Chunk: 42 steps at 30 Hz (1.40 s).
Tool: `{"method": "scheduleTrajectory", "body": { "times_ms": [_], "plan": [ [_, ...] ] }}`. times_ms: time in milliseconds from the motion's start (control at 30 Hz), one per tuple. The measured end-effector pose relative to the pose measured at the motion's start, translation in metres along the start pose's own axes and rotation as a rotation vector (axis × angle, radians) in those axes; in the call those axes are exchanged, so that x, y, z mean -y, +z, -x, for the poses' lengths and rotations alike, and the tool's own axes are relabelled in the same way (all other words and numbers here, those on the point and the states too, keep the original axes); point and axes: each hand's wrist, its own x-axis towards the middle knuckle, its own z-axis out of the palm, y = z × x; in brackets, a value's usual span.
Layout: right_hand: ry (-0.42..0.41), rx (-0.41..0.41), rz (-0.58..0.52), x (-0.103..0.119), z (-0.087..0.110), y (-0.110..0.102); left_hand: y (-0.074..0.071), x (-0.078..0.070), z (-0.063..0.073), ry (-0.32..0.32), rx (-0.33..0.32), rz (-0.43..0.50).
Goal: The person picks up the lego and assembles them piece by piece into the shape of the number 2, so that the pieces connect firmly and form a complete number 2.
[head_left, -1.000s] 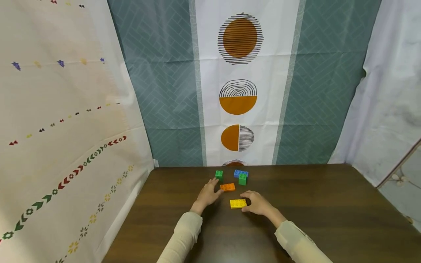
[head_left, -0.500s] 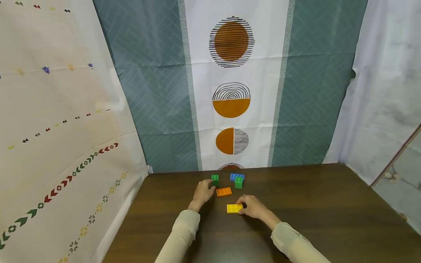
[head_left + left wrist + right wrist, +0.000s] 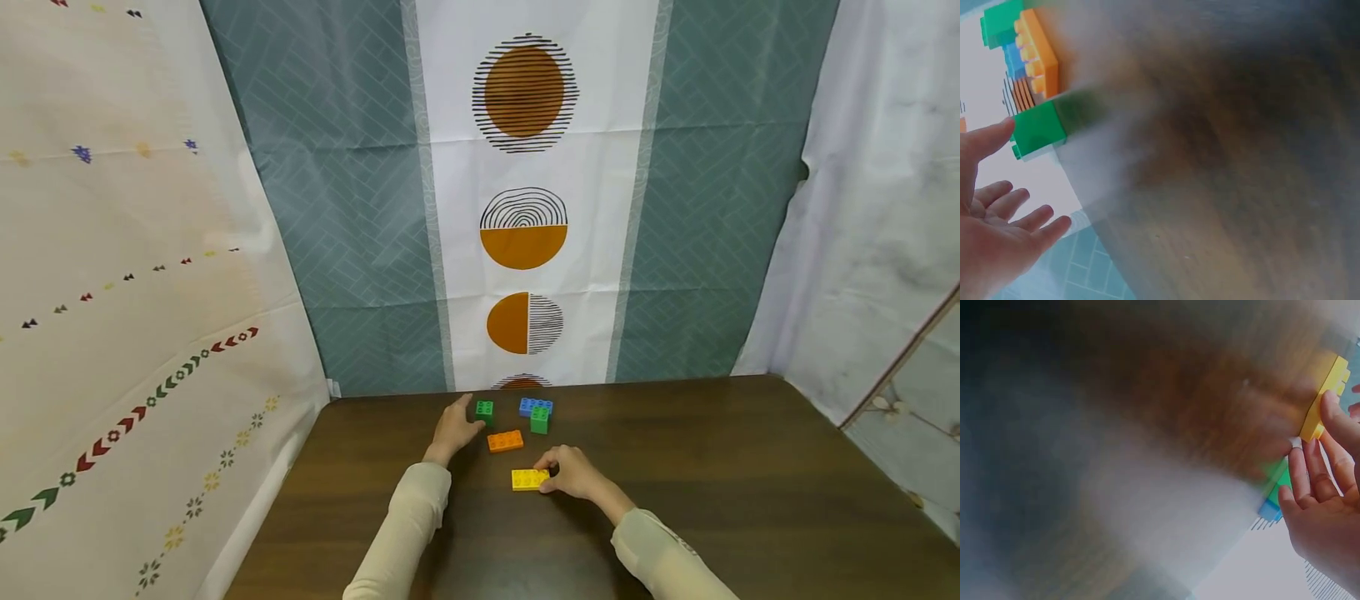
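Note:
My left hand [image 3: 453, 429] is beside a small green toy brick [image 3: 484, 411], its fingers spread past the brick's left side. In the left wrist view the thumb tip is close to that green brick [image 3: 1040, 127]; whether it touches is unclear. Nothing is held in this hand. My right hand [image 3: 573, 477] pinches the right end of a flat yellow brick [image 3: 527, 479] between thumb and fingers, studs up, low at the table. The right wrist view has the thumb against the yellow brick [image 3: 1322, 400]. An orange brick [image 3: 505, 442] lies between the hands.
Behind the orange brick, a blue brick [image 3: 525, 406] and a second green brick [image 3: 539, 421] stand close together. The brown wooden table [image 3: 697, 467] reaches back to a hanging patterned curtain [image 3: 352, 250]. White cloth [image 3: 150, 333] hangs on the left.
My left hand has moved forward along the left green brick, its fingers now spread beyond it. The right hand has closed in on the yellow brick's end. The head view has shifted slightly.

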Motion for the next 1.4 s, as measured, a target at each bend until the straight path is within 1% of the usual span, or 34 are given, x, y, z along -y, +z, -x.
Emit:
{"method": "scheduleTrajectory", "body": {
  "times_ms": [167,267,333,433,600,767,1000,1167,1300,1400],
  "plan": [
    [0.033,-0.003,-0.021,0.001,-0.001,-0.002,0.003,-0.004,-0.007,0.005,0.082,-0.015],
    [0.048,-0.009,-0.027,0.0,-0.002,-0.002,0.006,-0.007,-0.008,0.013,0.105,-0.031],
    [0.049,-0.011,-0.034,0.0,-0.003,-0.002,0.008,-0.008,-0.008,0.011,0.101,-0.048],
    [0.054,-0.007,-0.056,0.001,-0.004,-0.001,0.01,-0.007,-0.009,0.005,0.07,-0.072],
    [0.069,-0.001,-0.068,0.002,-0.006,-0.002,0.01,-0.003,-0.009,-0.001,0.018,-0.071],
    [0.086,-0.006,-0.087,0.002,-0.006,-0.003,0.008,0.002,-0.007,0.012,-0.002,-0.052],
    [0.108,0.002,-0.116,0.002,-0.004,0.002,0.001,0.004,0.001,0.0,-0.024,-0.046],
    [0.13,-0.011,-0.116,0.001,-0.002,0.002,-0.004,0.0,0.005,0.024,-0.012,-0.035],
    [0.122,-0.001,-0.137,0.0,-0.001,0.002,-0.011,-0.006,0.008,0.048,-0.023,-0.019],
    [0.111,-0.002,-0.147,0.0,-0.002,0.0,-0.016,-0.011,0.009,0.088,-0.013,0.001]
  ]
}}
